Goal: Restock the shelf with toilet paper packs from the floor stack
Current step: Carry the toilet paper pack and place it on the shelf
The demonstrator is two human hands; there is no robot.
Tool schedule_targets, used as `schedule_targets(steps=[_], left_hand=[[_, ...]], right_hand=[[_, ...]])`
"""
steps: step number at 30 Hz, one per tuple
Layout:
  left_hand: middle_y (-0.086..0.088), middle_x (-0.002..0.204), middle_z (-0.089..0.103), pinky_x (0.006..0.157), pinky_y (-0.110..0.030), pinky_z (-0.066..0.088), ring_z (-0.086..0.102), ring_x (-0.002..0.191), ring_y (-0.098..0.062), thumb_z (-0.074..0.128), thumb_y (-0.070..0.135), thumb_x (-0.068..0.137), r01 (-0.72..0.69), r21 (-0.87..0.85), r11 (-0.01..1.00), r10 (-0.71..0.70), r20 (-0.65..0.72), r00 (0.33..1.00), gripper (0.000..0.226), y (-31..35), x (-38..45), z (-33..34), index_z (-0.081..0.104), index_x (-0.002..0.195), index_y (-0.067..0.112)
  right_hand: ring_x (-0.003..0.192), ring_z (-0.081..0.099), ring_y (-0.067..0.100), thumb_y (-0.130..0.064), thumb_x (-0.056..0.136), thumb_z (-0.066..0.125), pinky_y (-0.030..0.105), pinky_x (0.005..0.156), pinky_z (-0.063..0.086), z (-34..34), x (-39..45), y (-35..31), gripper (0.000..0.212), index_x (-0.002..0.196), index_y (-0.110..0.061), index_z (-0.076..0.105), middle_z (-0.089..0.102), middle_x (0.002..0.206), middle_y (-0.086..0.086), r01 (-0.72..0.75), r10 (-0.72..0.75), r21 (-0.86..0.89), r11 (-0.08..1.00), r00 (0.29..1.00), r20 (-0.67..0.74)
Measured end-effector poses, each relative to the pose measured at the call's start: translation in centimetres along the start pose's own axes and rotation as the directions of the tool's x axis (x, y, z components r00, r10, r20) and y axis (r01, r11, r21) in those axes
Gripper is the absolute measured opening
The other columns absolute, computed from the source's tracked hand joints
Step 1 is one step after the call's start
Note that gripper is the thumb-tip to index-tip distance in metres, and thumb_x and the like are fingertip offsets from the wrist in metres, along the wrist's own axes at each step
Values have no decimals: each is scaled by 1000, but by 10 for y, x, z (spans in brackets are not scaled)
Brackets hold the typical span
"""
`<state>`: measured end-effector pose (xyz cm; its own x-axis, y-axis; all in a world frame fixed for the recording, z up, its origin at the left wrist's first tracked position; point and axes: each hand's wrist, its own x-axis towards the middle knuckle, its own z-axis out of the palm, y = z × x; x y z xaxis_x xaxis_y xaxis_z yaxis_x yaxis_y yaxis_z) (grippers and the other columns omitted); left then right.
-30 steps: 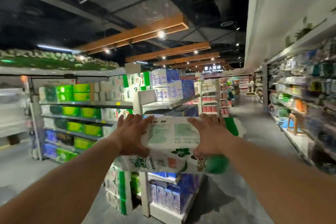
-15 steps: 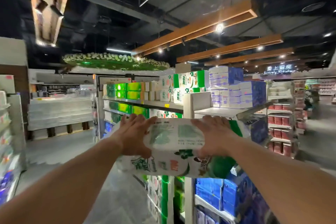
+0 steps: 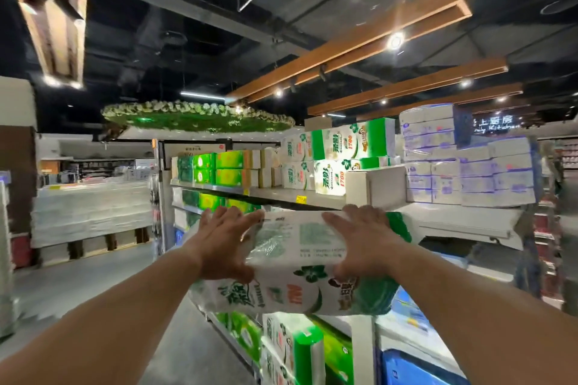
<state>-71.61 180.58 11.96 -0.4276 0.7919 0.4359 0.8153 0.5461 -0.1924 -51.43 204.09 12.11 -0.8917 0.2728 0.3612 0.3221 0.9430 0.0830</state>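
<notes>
Between our two hands, raised at chest height before the shelf (image 3: 281, 195), we hold one toilet paper pack (image 3: 300, 262), white and green in clear wrap, tilted with its top face toward us. Left hand (image 3: 223, 244) grips the pack's left end, fingers spread over the top edge, thumb underneath. Right hand (image 3: 364, 242) grips the right part, fingers splayed flat across the top face, thumb curled below. Pack sits just below and in front of the shelf's front edge, not touching it. Matching packs (image 3: 339, 153) stacked on the shelf read "1700"; other lettering is Chinese and not legible to us. Blue-and-white packs (image 3: 466, 162) stand to their right. Yellow price tag (image 3: 301, 199) on the shelf edge, text unreadable.
</notes>
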Motion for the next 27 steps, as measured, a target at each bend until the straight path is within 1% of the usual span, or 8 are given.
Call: schedule_targets(steps=[3, 6, 8, 10, 14, 18, 23, 27], left_hand=[[5, 146, 34, 121, -53, 15, 22, 136, -20, 72, 74, 64, 30, 6, 1000, -30, 32, 999, 120, -43, 58, 35, 5, 158, 44], [3, 149, 31, 121, -52, 14, 20, 138, -21, 69, 76, 65, 57, 35, 998, -58, 47, 997, 120, -90, 117, 60, 2, 159, 44], [2, 147, 32, 121, -53, 13, 21, 137, -22, 67, 79, 65, 64, 72, 995, -67, 46, 997, 120, -123, 153, 73, 0, 158, 44], [2, 143, 33, 121, -53, 14, 22, 134, -21, 69, 81, 65, 85, 67, 994, -89, 60, 994, 123, -158, 187, 87, -1, 158, 44], [0, 143, 32, 121, -53, 15, 24, 133, -24, 69, 85, 62, 74, 94, 993, -75, 10, 997, 129, -227, 259, 127, -4, 159, 42], [-3, 142, 34, 118, -56, 18, 26, 131, -27, 70, 85, 59, 30, 115, 993, -21, -79, 997, 131, -294, 342, 170, -3, 159, 43], [-5, 138, 36, 116, -54, 20, 28, 131, -27, 74, 77, 56, -72, 93, 993, 87, -169, 982, 130, -363, 458, 199, 4, 160, 41], [-7, 137, 39, 115, -55, 23, 31, 130, -30, 52, 83, 43, -138, 81, 987, 153, -229, 961, 132, -402, 545, 230, 5, 159, 40]], right_hand=[[143, 13, 34, -75, 65, 67, 52, 121, 5, 36, 90, 12, 116, 157, -42, 3, 15, 160, 7, 31, -31, -15, 999, 1000, 0], [147, 9, 37, -76, 68, 69, 54, 121, 0, 62, 182, 17, 118, 158, -42, 0, 11, 163, 9, 48, -47, -14, 999, 999, 9], [147, 9, 36, -77, 68, 69, 54, 122, 1, 74, 240, 17, 119, 158, -42, -1, 11, 163, 9, 72, -72, -39, 997, 997, -3], [147, 11, 37, -77, 69, 69, 54, 122, 4, 84, 293, 15, 118, 158, -42, -1, 13, 162, 10, 86, -87, -61, 994, 996, -19], [146, 14, 38, -78, 70, 67, 54, 122, 6, 106, 391, 10, 117, 158, -41, -1, 13, 161, 11, 76, -86, -127, 989, 993, -79], [145, 14, 39, -80, 68, 67, 55, 121, 6, 130, 479, 10, 118, 157, -42, -1, 12, 161, 12, 0, -26, -179, 984, 989, -146], [139, 21, 39, -78, 64, 66, 54, 120, 11, 140, 577, 16, 117, 155, -43, 3, 21, 155, 14, -128, 80, -200, 971, 969, -232], [138, 21, 40, -77, 67, 67, 54, 120, 11, 147, 645, 30, 115, 156, -42, 3, 19, 155, 14, -210, 149, -240, 948, 957, -249]])
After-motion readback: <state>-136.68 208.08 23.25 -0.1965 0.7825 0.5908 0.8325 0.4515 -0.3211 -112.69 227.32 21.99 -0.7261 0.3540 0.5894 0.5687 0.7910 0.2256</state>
